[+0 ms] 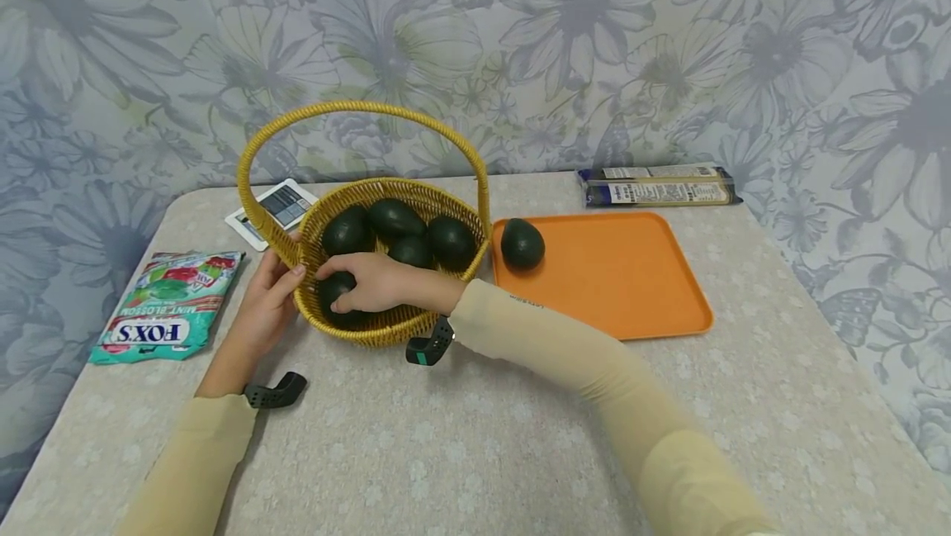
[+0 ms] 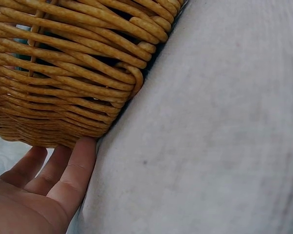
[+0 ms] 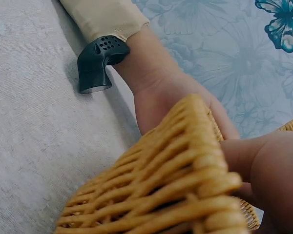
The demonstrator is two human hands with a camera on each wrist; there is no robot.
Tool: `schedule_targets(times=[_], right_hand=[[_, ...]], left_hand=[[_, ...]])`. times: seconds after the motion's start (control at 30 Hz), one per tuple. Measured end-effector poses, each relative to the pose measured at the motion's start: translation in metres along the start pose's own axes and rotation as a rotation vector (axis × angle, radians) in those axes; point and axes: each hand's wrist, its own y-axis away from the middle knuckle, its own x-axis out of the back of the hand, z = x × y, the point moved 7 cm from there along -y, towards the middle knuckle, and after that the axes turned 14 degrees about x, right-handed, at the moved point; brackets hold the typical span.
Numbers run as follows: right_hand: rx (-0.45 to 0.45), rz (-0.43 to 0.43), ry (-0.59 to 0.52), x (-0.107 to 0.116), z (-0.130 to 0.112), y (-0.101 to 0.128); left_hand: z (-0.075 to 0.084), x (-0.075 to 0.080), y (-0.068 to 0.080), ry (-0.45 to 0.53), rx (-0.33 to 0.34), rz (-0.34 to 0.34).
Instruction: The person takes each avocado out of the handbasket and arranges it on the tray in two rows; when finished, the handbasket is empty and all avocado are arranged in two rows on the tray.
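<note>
Both forearms, sleeved in beige, are extended across a pale patterned table. The left hand is laid flat against the outer wall of a yellow wicker basket, fingers straight along the weave and the thumb touching the foot of the handle. The right hand is reached over the near rim, fingers curled round a dark green avocado at the basket's front. Four more avocados are seen just behind it. Beside the basket, to the right, an orange tray is occupied by one avocado. Left of the basket lies a candy bag.
</note>
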Motion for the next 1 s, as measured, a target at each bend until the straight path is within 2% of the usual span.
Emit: schedule_targets(times=[0.27, 0.83, 1.0], right_hand=[[0.023, 0.026, -0.025, -0.0034, 0.0002, -0.0012], [0.014, 0.087, -0.022, -0.0040, 0.0038, 0.0010], [0.020, 0.110, -0.030, -0.0019, 0.0035, 0.0026]], left_hand=[[-0.0012, 0.0001, -0.0014, 0.001, -0.015, -0.015], [-0.0013, -0.0005, -0.0010, -0.028, -0.013, 0.003], [-0.0016, -0.0001, -0.0006, -0.008, -0.013, 0.004]])
